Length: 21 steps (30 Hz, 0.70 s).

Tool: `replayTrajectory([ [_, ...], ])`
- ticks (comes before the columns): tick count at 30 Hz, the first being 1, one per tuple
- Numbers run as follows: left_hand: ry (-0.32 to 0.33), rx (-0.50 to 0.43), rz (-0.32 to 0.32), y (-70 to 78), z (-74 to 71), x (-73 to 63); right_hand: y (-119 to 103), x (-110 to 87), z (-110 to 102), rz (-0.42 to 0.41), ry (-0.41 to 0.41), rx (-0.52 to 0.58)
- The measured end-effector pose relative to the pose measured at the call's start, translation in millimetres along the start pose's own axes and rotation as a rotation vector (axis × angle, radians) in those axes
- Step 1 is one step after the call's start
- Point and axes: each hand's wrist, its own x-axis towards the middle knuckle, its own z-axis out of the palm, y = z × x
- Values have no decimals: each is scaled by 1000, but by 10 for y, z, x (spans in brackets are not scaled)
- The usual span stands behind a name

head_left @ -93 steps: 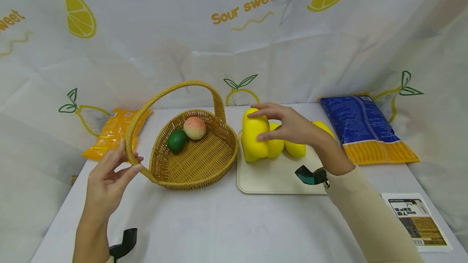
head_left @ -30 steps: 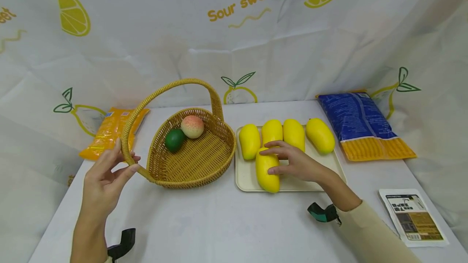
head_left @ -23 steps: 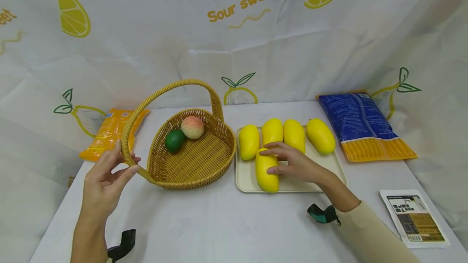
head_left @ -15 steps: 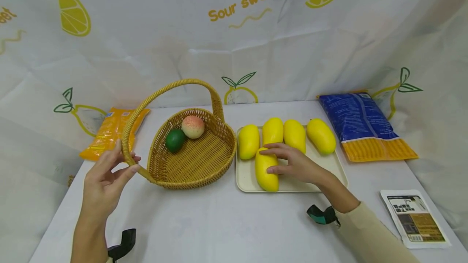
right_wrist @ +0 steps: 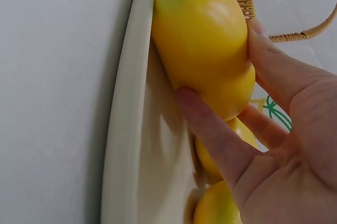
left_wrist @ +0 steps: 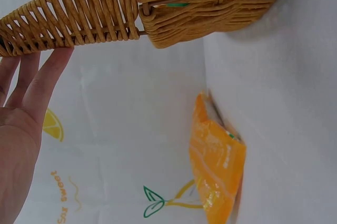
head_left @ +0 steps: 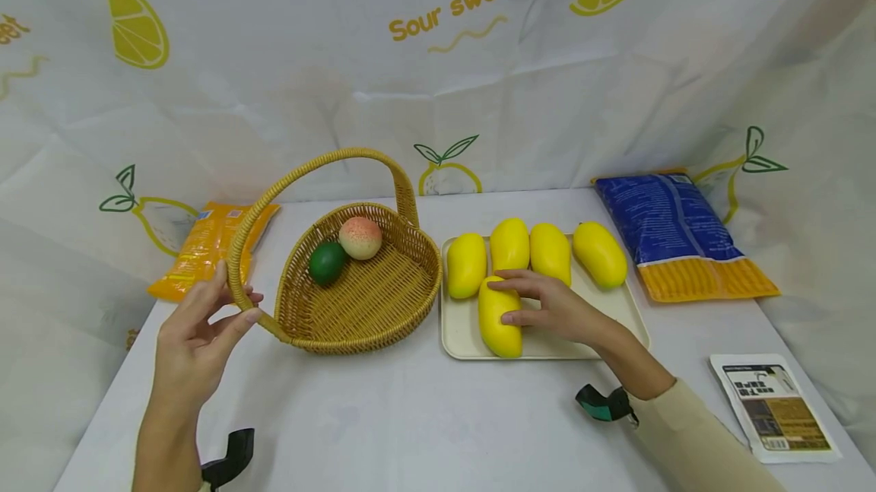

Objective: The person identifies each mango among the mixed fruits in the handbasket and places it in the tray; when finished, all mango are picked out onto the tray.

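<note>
In the head view, my left hand [head_left: 195, 344] pinches the left side of the handle [head_left: 408, 207] of a woven basket [head_left: 383, 306]. Inside the basket lie a peach [head_left: 360, 238] and a dark green, egg-shaped fruit [head_left: 328, 262]. My right hand [head_left: 556, 308] grips a yellow mango [head_left: 498, 328] at the front left of a cream tray [head_left: 463, 340]. Several other mangoes [head_left: 467, 265] lie along the tray's back. In the right wrist view, thumb and fingers are on either side of the gripped mango [right_wrist: 202, 39], by the tray's rim. The left wrist view shows fingertips against the wicker handle [left_wrist: 79, 13].
An orange packet [head_left: 212, 245] lies behind the basket on the left. Beyond the tray's right end is a blue and orange bag [head_left: 677, 230]. A white pouch with a brown label [head_left: 776, 408] lies at the front right. A lemon-print cloth hangs behind the table.
About three seconds ago my right hand held a mango over the tray's back left; now it grips one at the front left. Over the last second both hands stay almost still.
</note>
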Motion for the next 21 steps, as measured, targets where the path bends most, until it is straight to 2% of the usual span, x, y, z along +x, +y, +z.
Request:
replayTrajectory([
  [6,-3,-24,6,1,-7,0,-14,-19,3,11,-4,9],
  [12,-4,3,3,6,-3,-7,-47,-46,0,-15,18,-15],
  [21,0,10,-4,2,5,0,-8,-136,-27,4,26,53],
])
